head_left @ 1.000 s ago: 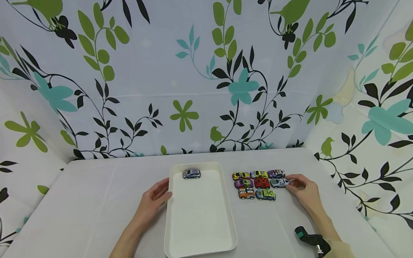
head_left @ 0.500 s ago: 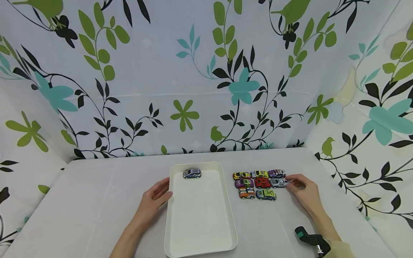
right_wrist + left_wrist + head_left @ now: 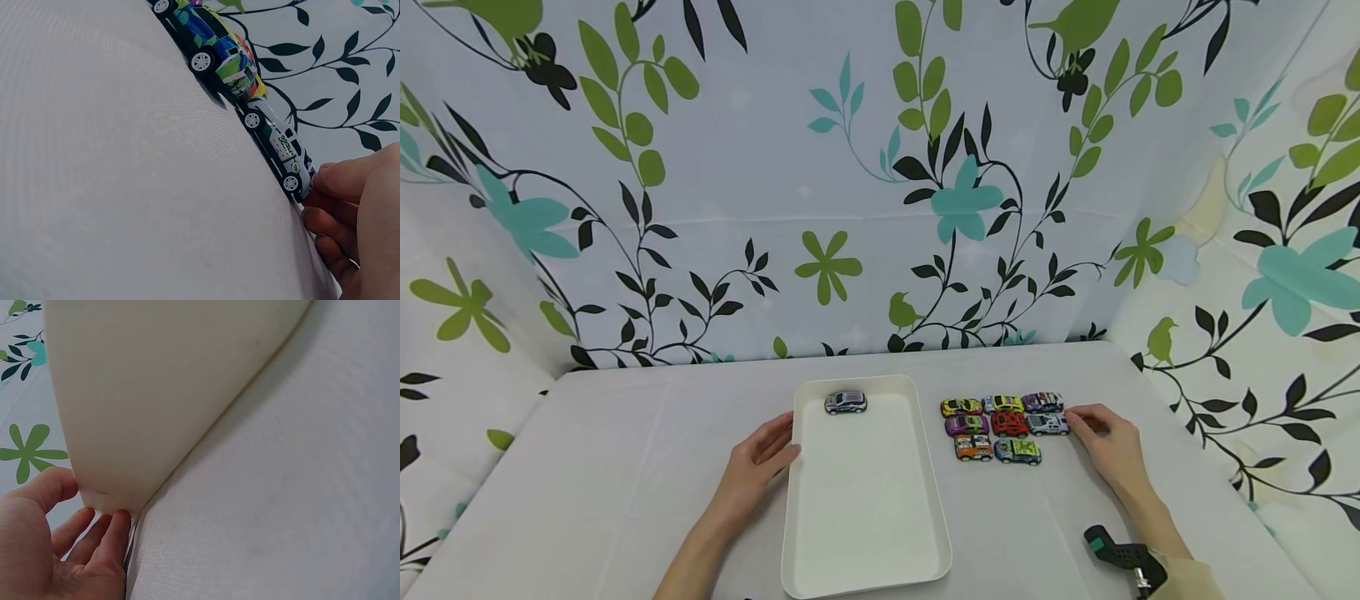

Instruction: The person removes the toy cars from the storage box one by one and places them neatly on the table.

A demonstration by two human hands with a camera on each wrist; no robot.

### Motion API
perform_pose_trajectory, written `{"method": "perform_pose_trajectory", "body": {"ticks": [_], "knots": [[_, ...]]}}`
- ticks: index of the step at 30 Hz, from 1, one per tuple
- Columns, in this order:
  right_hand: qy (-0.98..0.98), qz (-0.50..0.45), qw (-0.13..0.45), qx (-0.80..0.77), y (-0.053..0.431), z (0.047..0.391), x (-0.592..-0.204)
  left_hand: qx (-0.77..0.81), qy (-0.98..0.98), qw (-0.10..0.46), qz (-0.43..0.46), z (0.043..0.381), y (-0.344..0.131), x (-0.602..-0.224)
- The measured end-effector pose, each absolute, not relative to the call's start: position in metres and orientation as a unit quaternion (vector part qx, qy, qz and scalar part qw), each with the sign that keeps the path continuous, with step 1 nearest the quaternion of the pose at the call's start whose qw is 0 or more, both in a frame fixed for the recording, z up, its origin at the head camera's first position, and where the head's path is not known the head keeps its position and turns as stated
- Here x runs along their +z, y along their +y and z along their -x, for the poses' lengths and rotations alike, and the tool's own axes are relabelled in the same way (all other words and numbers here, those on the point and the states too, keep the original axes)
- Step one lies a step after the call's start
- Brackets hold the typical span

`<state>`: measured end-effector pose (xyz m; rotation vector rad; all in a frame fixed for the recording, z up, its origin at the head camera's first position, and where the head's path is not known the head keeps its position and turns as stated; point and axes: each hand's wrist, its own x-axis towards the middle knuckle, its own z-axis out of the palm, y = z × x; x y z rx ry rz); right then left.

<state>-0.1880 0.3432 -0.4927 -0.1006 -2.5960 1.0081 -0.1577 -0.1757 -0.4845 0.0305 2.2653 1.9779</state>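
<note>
My left hand [image 3: 758,461] holds the left edge of a white rectangular tray [image 3: 928,500], thumb at the rim and fingertips against the outer wall [image 3: 119,481]. Inside the tray, near its far left corner, sits a silver-grey toy car [image 3: 846,402]. To the tray's right, toy cars stand close together in rows. At the right end of the middle row my right hand [image 3: 1107,442] pinches the end of a white toy car [image 3: 284,145] between thumb and fingers; its wheels are at the tablecloth. Beside it is a red toy car [image 3: 1010,425].
Other cars in the group include a yellow one [image 3: 961,407], a purple one [image 3: 967,425], an orange one [image 3: 973,447] and a green-blue one [image 3: 1017,451]. A black wrist device [image 3: 1123,554] sits by the right sleeve. A patterned curtain [image 3: 737,208] hangs behind the white-covered table [image 3: 602,467].
The white car has slid slightly left toward the red car, with my right hand at its end. My left hand and the tray stay in place.
</note>
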Motion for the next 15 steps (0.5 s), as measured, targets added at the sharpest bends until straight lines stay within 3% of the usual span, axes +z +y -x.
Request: {"method": "perform_pose_trajectory", "body": {"ticks": [15], "knots": [[-0.915,0.035,0.207,0.346,0.332,0.186,-0.489,0.662,0.746,0.065,-0.016,0.158,-0.178,-0.487]]}}
